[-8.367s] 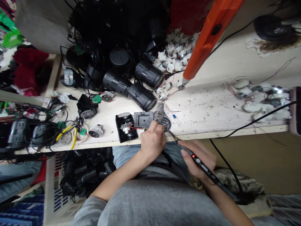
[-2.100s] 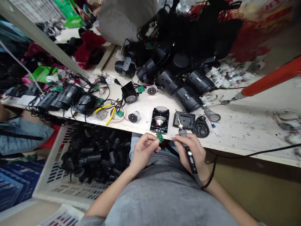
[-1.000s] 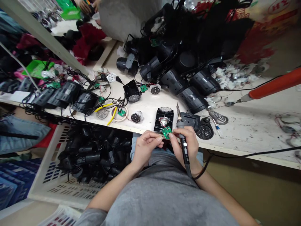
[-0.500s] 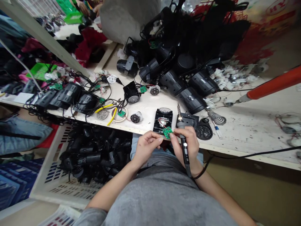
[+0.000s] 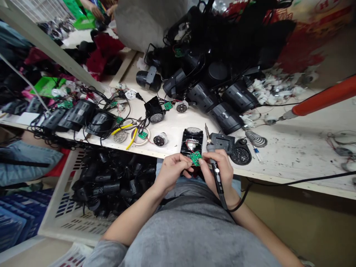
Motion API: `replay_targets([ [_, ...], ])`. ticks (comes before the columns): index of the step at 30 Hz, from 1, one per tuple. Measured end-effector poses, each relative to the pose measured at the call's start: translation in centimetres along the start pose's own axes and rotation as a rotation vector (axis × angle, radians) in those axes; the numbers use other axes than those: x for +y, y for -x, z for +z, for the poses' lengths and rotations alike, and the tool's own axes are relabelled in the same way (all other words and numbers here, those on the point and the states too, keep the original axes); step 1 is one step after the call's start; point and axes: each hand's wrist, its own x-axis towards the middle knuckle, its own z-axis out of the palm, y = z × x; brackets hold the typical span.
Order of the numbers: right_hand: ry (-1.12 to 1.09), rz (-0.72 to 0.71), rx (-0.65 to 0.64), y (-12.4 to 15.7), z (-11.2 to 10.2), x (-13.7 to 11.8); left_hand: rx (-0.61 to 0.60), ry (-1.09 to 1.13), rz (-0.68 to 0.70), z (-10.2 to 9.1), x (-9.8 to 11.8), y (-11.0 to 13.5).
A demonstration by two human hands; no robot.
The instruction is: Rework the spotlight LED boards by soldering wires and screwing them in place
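My left hand pinches a small green circuit board at the bench's front edge. My right hand touches the board's right side with its fingertips while gripping a black soldering iron, tip pointing up and away. Red wires run from the board to an open black housing lying just beyond it on the bench. To the right of the housing sit a black square iron stand and a round tip-cleaner pad.
A heap of black lamp housings fills the back of the bench. Yellow-handled cutters, small boards and cables lie left. An orange tool lies right. A white crate of black parts stands below. Another person's hands show top left.
Both hands shifted slightly left and nearer the housing with the board. The iron's tip moved left. Earlier, the right hand held the iron low while the left reached toward the stand.
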Motion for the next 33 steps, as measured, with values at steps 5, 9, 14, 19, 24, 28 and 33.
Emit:
replay_targets([
  [5,-0.016,0.007,-0.001,0.0,0.12,-0.02,0.011,0.062,-0.014,-0.08,-0.26,0.28],
  [9,-0.028,0.006,-0.003,0.01,0.25,-0.04,0.032,0.083,0.036,-0.06,-0.52,0.53],
  [14,-0.033,-0.002,-0.034,0.06,0.23,-0.14,0.075,0.038,0.152,-0.04,-0.7,0.76],
  [19,-0.03,-0.035,-0.04,0.04,0.07,-0.22,0.026,0.037,0.099,-0.31,-0.63,0.75],
  [24,-0.031,-0.016,-0.028,0.12,0.0,-0.17,-0.011,0.079,0.027,-0.34,-0.57,0.53],
  [28,-0.012,-0.03,-0.025,0.17,0.06,-0.07,0.001,0.092,0.009,-0.29,-0.71,0.36],
  [33,0.001,-0.065,-0.047,0.41,0.39,0.19,0.039,0.065,0.005,-0.52,-1.0,0.38],
])
